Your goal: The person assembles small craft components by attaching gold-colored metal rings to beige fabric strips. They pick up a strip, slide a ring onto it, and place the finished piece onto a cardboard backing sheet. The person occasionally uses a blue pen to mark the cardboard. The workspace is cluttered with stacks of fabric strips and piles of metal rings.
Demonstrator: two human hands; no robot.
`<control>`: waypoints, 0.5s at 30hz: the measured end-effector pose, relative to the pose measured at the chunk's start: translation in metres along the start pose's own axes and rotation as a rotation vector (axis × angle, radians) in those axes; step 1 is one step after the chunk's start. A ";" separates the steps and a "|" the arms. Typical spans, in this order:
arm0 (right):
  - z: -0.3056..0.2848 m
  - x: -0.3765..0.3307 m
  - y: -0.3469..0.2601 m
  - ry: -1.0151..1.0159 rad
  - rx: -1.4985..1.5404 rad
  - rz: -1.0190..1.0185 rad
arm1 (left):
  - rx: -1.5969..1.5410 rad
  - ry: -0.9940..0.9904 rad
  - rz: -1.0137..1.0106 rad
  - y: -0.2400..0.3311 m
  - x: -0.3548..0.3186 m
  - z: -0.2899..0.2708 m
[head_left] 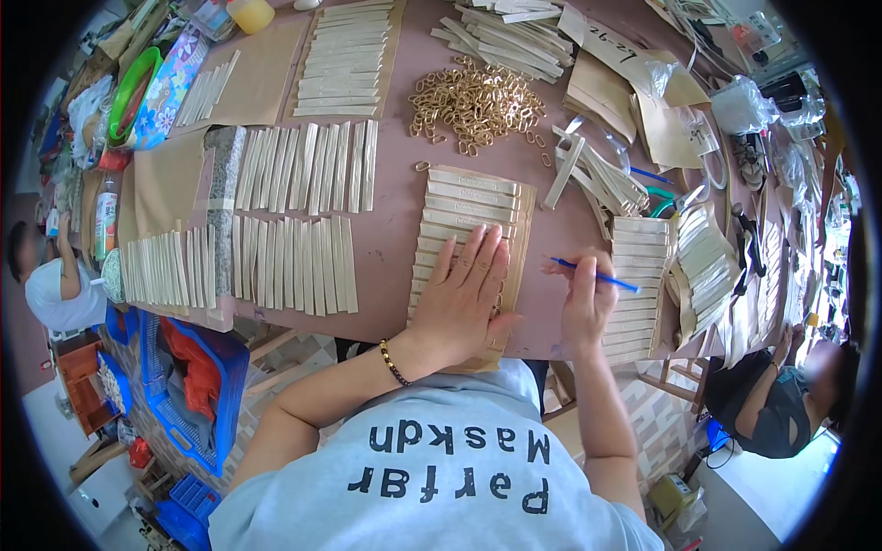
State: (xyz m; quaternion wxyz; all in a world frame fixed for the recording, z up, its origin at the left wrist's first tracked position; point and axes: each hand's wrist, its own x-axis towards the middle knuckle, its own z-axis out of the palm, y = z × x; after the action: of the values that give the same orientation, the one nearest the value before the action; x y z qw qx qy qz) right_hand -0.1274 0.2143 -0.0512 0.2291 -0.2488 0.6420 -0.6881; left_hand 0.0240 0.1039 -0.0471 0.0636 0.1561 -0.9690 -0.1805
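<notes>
I note my left hand [464, 298] lies flat, fingers spread, on the strips on the brown card [470, 241]. My right hand [588, 303] has its grip clamped on a blue pen [597, 275] over the worktop [395, 207].

Pale cream flat strips [464, 220]: leather-like, smooth, faint sheen, laid on matt brown paper sheet [520, 241]. Gold oval rings [476, 101]: shiny metal, heaped. Thin blue pen [599, 275]: glossy plastic. Reddish-brown tabletop [390, 197]: matt, smooth. Green round basin [131, 92]: glossy plastic. Clear crinkled bags [746, 106]: shiny plastic film. Dark beaded bracelet [394, 364]: polished beads.
</notes>
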 end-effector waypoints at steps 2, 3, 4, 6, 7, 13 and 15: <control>0.006 -0.007 0.002 -0.007 -0.040 0.070 | -0.003 0.002 -0.011 0.001 0.001 -0.001; 0.011 -0.008 -0.003 -0.042 -0.105 0.109 | -0.006 0.001 -0.016 0.001 0.002 -0.002; 0.013 -0.009 -0.005 -0.078 -0.170 0.148 | -0.008 0.000 -0.022 0.000 0.001 -0.002; 0.010 -0.005 0.003 -0.130 -0.308 -0.003 | -0.004 -0.001 -0.013 0.000 0.003 -0.004; 0.010 -0.004 0.004 -0.142 -0.354 -0.038 | -0.002 -0.002 -0.009 0.000 0.003 -0.004; 0.018 -0.002 0.003 -0.140 -0.492 -0.127 | 0.013 0.008 -0.010 -0.001 0.002 -0.003; 0.018 -0.002 0.002 -0.150 -0.512 -0.130 | 0.009 0.015 -0.011 -0.001 0.002 -0.002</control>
State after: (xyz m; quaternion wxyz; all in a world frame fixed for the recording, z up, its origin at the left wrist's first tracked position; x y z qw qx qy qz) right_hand -0.1140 0.2015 -0.0527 0.1611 -0.3897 0.7588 -0.4963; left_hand 0.0231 0.1017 -0.0459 0.0691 0.1632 -0.9684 -0.1755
